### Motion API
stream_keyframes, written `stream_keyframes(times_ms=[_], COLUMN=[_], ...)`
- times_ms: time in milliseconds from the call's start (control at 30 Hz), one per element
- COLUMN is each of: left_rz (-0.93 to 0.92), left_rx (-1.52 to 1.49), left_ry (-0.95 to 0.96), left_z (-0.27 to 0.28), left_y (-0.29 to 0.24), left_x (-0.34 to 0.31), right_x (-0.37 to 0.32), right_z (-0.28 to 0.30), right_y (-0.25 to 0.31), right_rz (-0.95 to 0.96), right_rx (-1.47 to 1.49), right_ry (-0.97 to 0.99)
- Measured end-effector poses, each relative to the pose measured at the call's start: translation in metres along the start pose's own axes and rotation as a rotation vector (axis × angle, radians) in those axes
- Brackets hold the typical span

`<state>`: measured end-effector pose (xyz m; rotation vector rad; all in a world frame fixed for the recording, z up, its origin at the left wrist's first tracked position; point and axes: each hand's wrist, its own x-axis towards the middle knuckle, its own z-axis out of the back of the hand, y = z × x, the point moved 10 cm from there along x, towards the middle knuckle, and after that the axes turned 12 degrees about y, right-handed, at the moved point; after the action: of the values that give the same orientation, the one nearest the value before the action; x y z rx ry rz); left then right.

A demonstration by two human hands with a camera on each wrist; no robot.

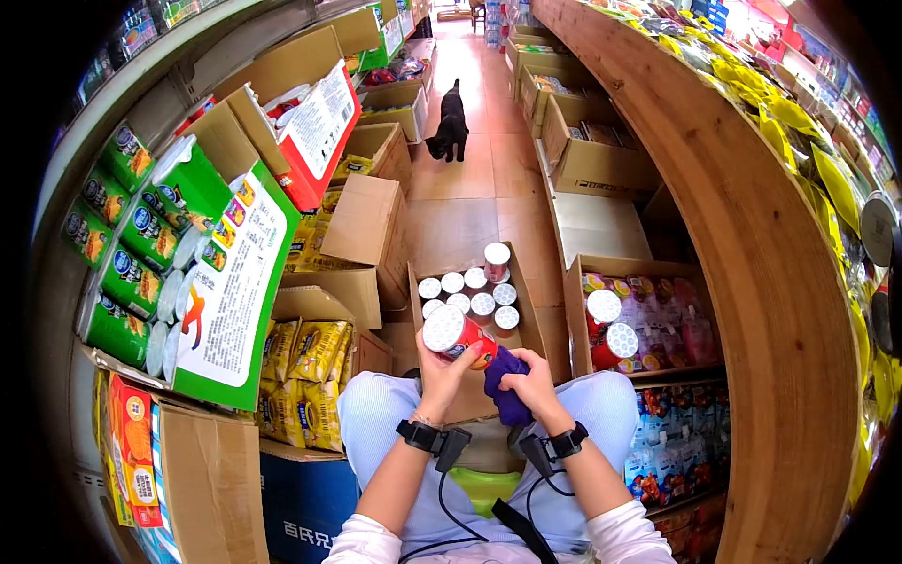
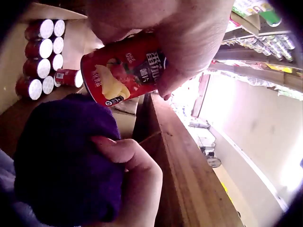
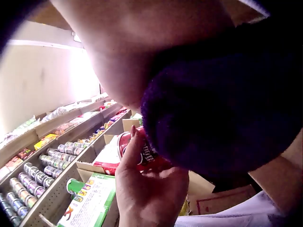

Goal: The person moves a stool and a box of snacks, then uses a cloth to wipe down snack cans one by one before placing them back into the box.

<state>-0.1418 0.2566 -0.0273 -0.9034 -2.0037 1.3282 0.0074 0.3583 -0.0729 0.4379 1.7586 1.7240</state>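
My left hand [image 1: 440,374] grips a red chip canister [image 1: 460,340] with a white lid, held tilted above the open carton. Its side, with a printed picture of chips, shows in the left wrist view. My right hand [image 1: 534,385] holds a bunched purple cloth [image 1: 507,383] at the canister's lower end, the thumb pressing into the folds. In the right wrist view the cloth [image 3: 222,113] covers part of the canister. Below, several red canisters [image 1: 482,304] with pale lids stand in the cardboard carton [image 1: 529,324]; one [image 1: 497,258] sits higher than the others.
Two red canisters [image 1: 615,343] stand on the pouch box at right, beside a wooden shelf edge [image 1: 714,188]. Green canisters [image 1: 132,282] and yellow snack bags [image 1: 305,352] fill boxes at left. A black cat [image 1: 451,127] stands in the aisle ahead.
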Motion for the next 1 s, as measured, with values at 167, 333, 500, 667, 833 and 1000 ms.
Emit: stream_keyframes(times_ms=[167, 333, 500, 667, 833, 1000], left_rz=[0.039, 0.082, 0.083, 0.078, 0.082, 0.104], left_rx=[-0.004, -0.049, -0.047, -0.035, -0.066, -0.042], left_ry=[-0.032, 0.049, 0.060, 0.033, 0.021, 0.014], left_z=[0.014, 0.001, 0.004, 0.003, 0.001, 0.008], left_y=[0.013, 0.012, 0.015, 0.004, 0.008, 0.002], left_x=[0.001, 0.002, 0.004, 0.002, 0.005, 0.001], right_x=[0.000, -0.006, -0.001, 0.000, 0.000, 0.003], right_z=[-0.001, 0.006, 0.004, 0.001, 0.005, -0.006], right_y=[-0.002, 0.001, -0.004, 0.000, 0.004, 0.002], right_rz=[-0.005, -0.007, 0.003, 0.011, -0.001, 0.034], right_rx=[0.043, 0.003, 0.002, -0.024, 0.000, 0.014], right_ry=[0.013, -0.013, -0.015, -0.016, -0.042, 0.070])
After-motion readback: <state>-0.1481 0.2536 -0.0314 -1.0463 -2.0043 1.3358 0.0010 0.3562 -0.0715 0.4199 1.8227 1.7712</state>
